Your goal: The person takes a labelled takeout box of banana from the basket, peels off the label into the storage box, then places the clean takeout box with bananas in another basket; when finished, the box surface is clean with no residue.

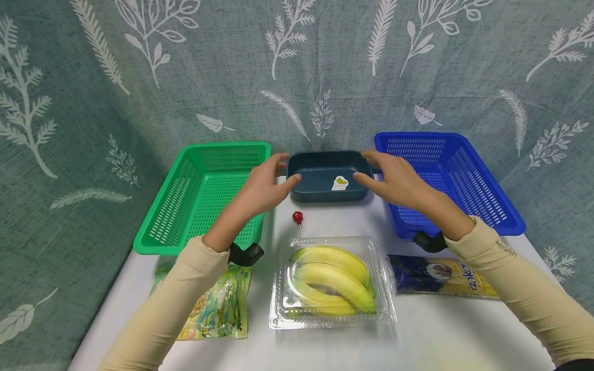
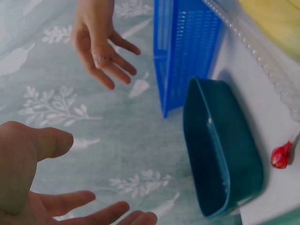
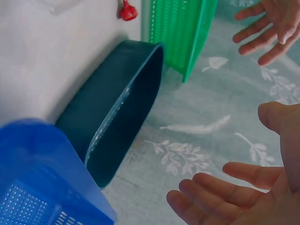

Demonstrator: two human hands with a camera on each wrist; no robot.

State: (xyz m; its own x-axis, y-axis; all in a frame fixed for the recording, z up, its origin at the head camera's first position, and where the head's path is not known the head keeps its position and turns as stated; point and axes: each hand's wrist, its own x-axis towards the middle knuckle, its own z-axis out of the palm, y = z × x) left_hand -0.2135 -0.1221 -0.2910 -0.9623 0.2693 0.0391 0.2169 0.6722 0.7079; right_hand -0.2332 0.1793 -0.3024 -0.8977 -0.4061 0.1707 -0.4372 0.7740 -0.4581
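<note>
A dark teal oblong tub stands at the back middle, with a small banana sticker showing inside it. My left hand hovers at its left end, fingers spread and thumb apart, holding nothing. At the right end my right hand mirrors it, also with nothing in the grasp. Both wrist views show a gap between the hands and the tub. In front of the tub lies a red-wrapped lollipop. Nearer still, a clear plastic clamshell box contains bananas.
A green basket stands to the left and a blue basket to the right. A patterned food packet lies partly under the left forearm. Beneath the right forearm lies a blue and yellow packet. A leaf-patterned curtain hangs behind.
</note>
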